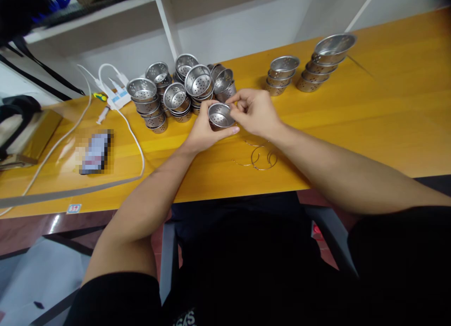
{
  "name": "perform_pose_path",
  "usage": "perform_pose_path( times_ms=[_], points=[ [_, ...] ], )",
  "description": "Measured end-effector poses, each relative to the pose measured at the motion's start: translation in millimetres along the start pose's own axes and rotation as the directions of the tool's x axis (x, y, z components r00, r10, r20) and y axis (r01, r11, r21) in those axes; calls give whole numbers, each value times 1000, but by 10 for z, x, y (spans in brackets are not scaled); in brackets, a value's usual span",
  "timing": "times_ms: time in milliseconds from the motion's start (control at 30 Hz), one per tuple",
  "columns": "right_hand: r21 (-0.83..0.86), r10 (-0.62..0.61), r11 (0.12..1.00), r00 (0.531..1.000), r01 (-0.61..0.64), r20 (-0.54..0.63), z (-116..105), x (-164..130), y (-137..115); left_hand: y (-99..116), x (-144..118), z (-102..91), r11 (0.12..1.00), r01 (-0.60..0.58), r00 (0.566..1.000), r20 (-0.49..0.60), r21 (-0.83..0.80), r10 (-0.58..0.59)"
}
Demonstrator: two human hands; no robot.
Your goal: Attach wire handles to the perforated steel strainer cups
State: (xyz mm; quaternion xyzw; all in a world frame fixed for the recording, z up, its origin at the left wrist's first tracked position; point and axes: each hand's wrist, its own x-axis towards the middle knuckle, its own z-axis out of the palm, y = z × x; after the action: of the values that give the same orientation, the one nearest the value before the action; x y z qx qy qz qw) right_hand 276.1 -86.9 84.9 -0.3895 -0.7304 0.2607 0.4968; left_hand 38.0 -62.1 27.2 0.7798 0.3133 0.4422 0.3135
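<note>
A small perforated metal cup (221, 117) is gripped in my left hand (207, 128), its thumb along the near side and its fingers around the left. My right hand (255, 110) is closed in a pinch at the cup's right rim. Whatever lies between those fingertips is too small to make out. On the table just below the hands lie several thin wire rings (263, 158), some of them open loops. Behind the cup, stacks of similar perforated cups (199, 81) stand close together.
Farther right stand two more cup stacks, a shorter one (282, 74) and a taller one (322, 65). On the left are a phone (96, 152), a power strip (120, 98) and a white cable (136, 138). The yellow table (387, 128) meets a white shelf unit behind.
</note>
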Motion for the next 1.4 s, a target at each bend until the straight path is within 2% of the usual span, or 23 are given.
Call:
perform_pose_path(
  times_ms=[133, 233, 300, 400, 467, 600, 700, 1033, 1200, 1400],
  points=[
    [9, -18, 1000, 1000, 18, 16, 42, -8, -68, 66, -14, 20, 999, 48, 999, -25, 18, -48],
    [81, -45, 996, 997, 39, 69, -19, 1, -158, 163, -17, -5, 998, 64, 997, -42, 28, -63],
    [153, -51, 988, 985, 26, 162, -116, 18, -215, 208, -14, -47, 998, 58, 998, -39, 13, -57],
    [261, -64, 965, 940, -28, 336, -269, 52, -260, 218, -9, -108, 998, 50, 999, -11, -36, -50],
    [331, -88, 942, 916, -51, 392, -322, 73, -257, 192, -13, -121, 996, 38, 999, 23, -78, -36],
    [406, -108, 912, 924, -54, 366, -308, 91, -215, 108, -33, -86, 991, -14, 996, 84, -134, 26],
    [411, -97, 909, 926, -67, 364, -283, 87, -185, 66, -45, -68, 995, -41, 994, 94, -91, 49],
    [385, -76, 920, 926, -79, 370, -233, 80, -160, 77, -49, -119, 998, -34, 995, 98, 47, 30],
    [380, -84, 923, 939, -53, 334, -199, 83, -187, 37, -49, -134, 997, -44, 993, 115, 63, 36],
    [360, -71, 931, 934, -65, 351, -202, 83, -191, -47, -28, -167, 994, -74, 990, 126, 80, 64]
  ],
)
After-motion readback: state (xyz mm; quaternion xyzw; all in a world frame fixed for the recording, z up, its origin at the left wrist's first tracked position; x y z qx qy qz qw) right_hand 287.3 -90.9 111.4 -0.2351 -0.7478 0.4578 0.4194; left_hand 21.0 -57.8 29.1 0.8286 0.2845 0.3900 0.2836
